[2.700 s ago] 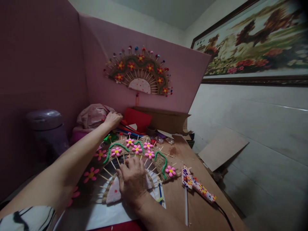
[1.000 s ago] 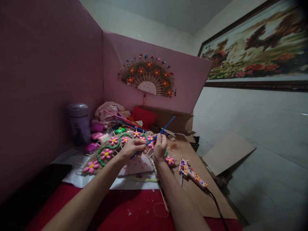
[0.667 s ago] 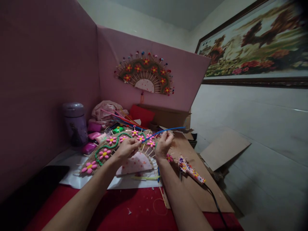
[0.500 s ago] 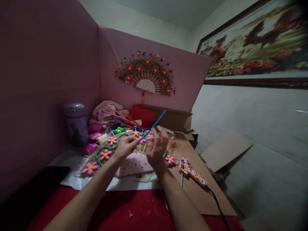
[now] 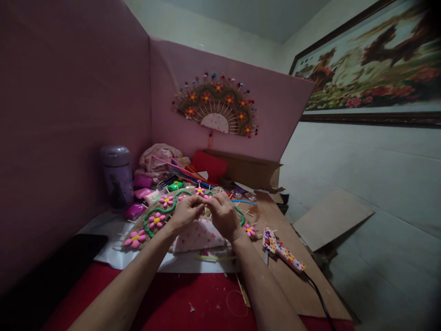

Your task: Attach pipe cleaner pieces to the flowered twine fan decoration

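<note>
A blue pipe cleaner (image 5: 244,202) sticks out to the right from behind my right hand (image 5: 221,212). My left hand (image 5: 188,213) meets my right at the fingertips, both pinched closed on the pipe cleaner, whose other end is hidden by the fingers. Below and behind them lies a twine-covered fan (image 5: 146,226) with stick ribs, pink clay flowers and a wavy green trim. Its white, spotted half-round centre (image 5: 198,236) shows just under my hands. Part of the fan's right side is covered by my right hand.
A flower-patterned glue gun (image 5: 283,250) with a black cord lies on cardboard at right. A purple tumbler (image 5: 117,177), clay packets (image 5: 135,211) and more pipe cleaners (image 5: 186,172) are at the back left. A finished-looking fan (image 5: 215,108) hangs on the pink panel. A dark phone-like slab (image 5: 86,248) lies left.
My left hand has left the back pile and now holds a blue pipe cleaner. My right hand, raised from the fan, has slid along the pipe cleaner and come together with my left.
</note>
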### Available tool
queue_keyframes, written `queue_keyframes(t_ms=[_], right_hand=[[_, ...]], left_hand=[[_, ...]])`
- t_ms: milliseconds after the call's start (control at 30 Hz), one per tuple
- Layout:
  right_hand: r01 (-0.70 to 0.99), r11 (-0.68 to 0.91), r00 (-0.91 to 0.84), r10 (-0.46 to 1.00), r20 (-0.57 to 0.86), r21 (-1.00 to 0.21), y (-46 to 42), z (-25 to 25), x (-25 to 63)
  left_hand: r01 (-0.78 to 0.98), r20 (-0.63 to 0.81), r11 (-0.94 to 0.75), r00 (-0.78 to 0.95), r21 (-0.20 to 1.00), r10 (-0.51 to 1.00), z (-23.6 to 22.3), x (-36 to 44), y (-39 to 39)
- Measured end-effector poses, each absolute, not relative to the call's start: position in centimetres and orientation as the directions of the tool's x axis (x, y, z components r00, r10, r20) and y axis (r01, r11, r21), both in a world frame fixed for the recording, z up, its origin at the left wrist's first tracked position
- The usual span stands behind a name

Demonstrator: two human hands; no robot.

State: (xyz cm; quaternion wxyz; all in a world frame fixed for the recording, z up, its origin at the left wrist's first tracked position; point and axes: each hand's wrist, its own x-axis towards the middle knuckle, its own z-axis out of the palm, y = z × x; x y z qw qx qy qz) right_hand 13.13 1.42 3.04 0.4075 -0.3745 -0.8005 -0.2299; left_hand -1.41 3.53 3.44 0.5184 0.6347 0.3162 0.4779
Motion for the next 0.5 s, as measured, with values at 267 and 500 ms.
queue_keyframes(t_ms=[267,500], right_hand=[[0.816,0.556,-0.441,0.423,0.792,0.157,1.61,3.33,13.60],[0.844,0.493,-0.436,0.397,0.808,0.213,1.64,3.40,13.95]], left_hand=[[0.066,0.354,-0.383,0.267,0.921,0.897,2.63,-1.82,4.28],[0.054,0.354,-0.379,0.259,0.924,0.899,2.54,-1.91,4.51]])
